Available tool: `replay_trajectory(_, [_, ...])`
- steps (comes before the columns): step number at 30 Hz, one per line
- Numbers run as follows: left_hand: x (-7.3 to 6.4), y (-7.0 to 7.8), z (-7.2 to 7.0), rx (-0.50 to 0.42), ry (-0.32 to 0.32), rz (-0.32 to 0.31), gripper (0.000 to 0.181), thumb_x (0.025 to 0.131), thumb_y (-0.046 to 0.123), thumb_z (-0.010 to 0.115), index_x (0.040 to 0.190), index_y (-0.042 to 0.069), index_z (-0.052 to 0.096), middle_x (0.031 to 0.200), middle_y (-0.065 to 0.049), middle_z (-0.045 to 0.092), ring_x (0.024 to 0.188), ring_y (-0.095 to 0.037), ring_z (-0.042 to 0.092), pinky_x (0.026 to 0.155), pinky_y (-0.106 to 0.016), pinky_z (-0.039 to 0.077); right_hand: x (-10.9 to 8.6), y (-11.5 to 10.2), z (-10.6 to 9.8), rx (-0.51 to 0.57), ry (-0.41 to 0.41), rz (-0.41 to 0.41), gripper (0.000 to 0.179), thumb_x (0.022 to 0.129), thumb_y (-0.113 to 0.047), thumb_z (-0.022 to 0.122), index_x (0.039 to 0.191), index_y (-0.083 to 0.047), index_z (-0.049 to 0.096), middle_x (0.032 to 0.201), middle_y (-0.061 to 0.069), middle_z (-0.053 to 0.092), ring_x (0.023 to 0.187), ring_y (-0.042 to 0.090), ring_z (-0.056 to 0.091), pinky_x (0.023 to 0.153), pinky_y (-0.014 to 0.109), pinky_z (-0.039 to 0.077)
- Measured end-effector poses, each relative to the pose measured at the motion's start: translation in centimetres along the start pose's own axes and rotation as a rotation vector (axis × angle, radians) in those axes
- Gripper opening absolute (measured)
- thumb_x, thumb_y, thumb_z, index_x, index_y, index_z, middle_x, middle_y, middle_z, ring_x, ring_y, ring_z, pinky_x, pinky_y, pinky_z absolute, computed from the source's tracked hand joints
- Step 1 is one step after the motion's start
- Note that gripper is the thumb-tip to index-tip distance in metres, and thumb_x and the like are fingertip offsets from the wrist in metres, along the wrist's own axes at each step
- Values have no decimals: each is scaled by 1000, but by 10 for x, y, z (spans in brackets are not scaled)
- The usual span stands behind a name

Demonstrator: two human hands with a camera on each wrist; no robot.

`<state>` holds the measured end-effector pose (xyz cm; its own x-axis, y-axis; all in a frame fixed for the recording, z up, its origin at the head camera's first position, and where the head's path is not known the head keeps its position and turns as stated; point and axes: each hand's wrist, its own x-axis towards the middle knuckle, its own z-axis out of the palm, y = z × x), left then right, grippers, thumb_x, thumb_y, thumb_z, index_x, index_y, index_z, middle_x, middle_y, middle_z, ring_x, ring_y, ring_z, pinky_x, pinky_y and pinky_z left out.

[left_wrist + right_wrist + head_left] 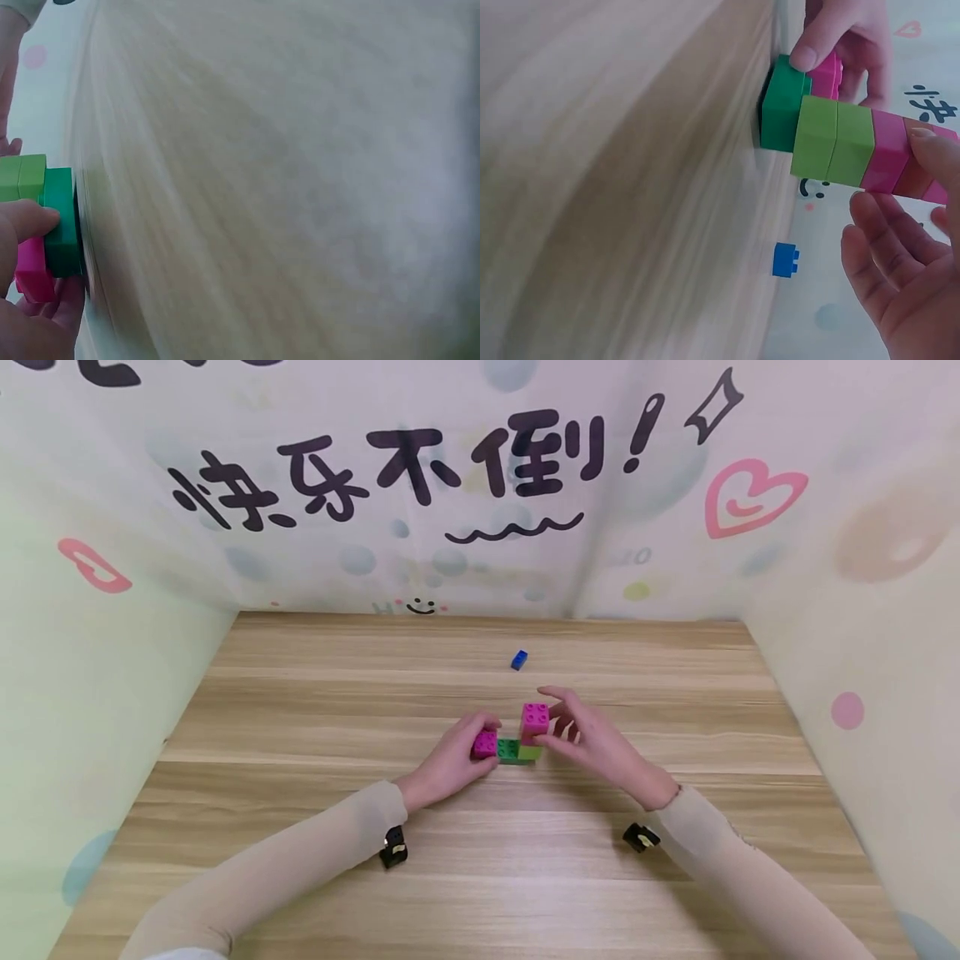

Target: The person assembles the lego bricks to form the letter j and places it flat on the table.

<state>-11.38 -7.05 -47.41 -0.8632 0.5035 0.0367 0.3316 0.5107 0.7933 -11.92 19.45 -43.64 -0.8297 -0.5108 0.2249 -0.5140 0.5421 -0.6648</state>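
Observation:
My left hand (450,764) grips a low assembly on the table at its left end, thumb on the green brick (784,105) and fingers by the pink brick (485,744) on top. At the assembly's right end rises a block tower (855,142): light green bricks (832,139) below, then pink, brownish and pink bricks. Its pink top brick (536,717) shows studs. My right hand (600,752) holds this tower, thumb against the near side and fingertips right at the far side. Its index finger is raised behind the top. In the left wrist view, the tower is partly cut off.
A small blue brick (519,660) lies on the wooden table (337,677) beyond the hands. Printed cloth walls (480,568) close off the back and both sides. Small black devices (393,848) show beside both wrists.

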Motion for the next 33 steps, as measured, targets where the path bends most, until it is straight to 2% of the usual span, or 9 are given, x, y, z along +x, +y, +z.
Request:
replay_trajectory(6, [-1, 1, 0, 76, 10, 22, 46, 95, 10, 75, 136, 4, 56, 136, -17, 58, 124, -31, 57, 108, -47, 50, 11, 5, -3, -18, 8, -29, 69, 97, -15, 76, 154, -11, 38, 103, 11, 75, 76, 13, 64, 68, 28, 57])
replay_trajectory(12, [-2, 2, 0, 132, -6, 24, 57, 93, 10, 79, 144, 7, 54, 139, -18, 55, 127, -33, 56, 110, -48, 49, 20, 13, -5, 7, -12, -4, 58, 100, -17, 73, 148, -10, 42, 107, 13, 75, 85, 17, 68, 71, 31, 58])
replay_trajectory(17, [0, 4, -1, 157, -19, 16, 62, 92, 11, 80, 147, 5, 51, 143, -19, 55, 132, -34, 54, 113, -48, 45, 27, 21, -6, 24, -55, 36, 51, 104, -21, 67, 148, -11, 42, 110, 11, 74, 95, 22, 71, 79, 36, 60])
replay_trajectory(22, [3, 6, -1, 173, -27, -12, 57, 93, 14, 80, 142, 3, 52, 139, -16, 60, 130, -32, 56, 113, -47, 45, 35, 28, -6, 49, -107, 94, 50, 106, -26, 63, 150, -14, 42, 111, 11, 73, 99, 23, 70, 84, 39, 61])
replay_trajectory(27, [2, 6, 0, 200, -4, -21, 51, 93, 18, 81, 136, 3, 56, 131, -14, 62, 123, -29, 58, 108, -45, 49, 42, 38, -3, 79, -159, 150, 48, 108, -28, 60, 150, -9, 46, 113, 13, 72, 98, 24, 69, 86, 40, 60])
replay_trajectory(33, [-1, 5, 1, 228, 30, -23, 51, 93, 25, 81, 135, 5, 61, 126, -11, 57, 118, -27, 55, 104, -44, 50, 48, 48, 3, 42, -173, 206, 48, 107, -32, 62, 144, -2, 56, 122, 15, 62, 100, 24, 65, 87, 41, 57])
